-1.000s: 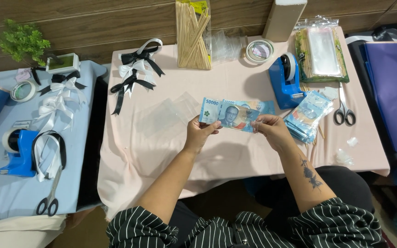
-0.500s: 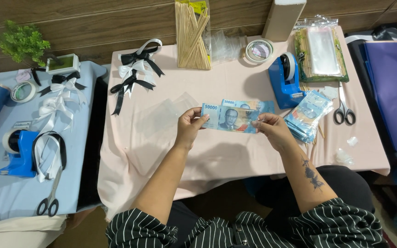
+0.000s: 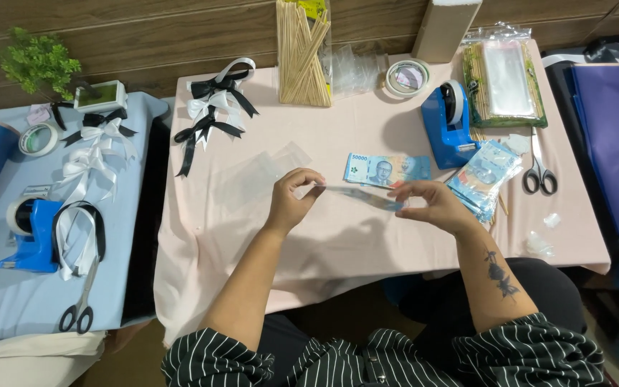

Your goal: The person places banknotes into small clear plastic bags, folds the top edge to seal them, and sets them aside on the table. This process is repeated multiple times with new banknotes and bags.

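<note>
Since half a second ago the banknote held flat and face-up between both hands has been turned edge-on, so that it now shows only as a thin blue strip [image 3: 363, 196] stretched between them, and a second blue banknote [image 3: 386, 170] lies uncovered on the pink worktop [image 3: 352, 244] just beyond it. In the head view, the left hand [image 3: 291, 201] pinches the left end of the strip, its grip pressed together on the paper with thumb and fingertips; the right hand [image 3: 431, 204] holds the right end, its grip likewise closed on the note with the other fingers lightly curled. The held note hovers above the middle of the worktop, near the person. To the right of the right hand lies a fanned stack of blue banknotes [image 3: 485, 175], and beyond it a blue tape dispenser [image 3: 449, 132]. Scissors [image 3: 539, 172] lie further right. Clear plastic sleeves [image 3: 263, 172] rest left of the left hand. At the far edge stand a pack of wooden sticks [image 3: 302, 54] and black and white ribbon bows [image 3: 213, 104].
</note>
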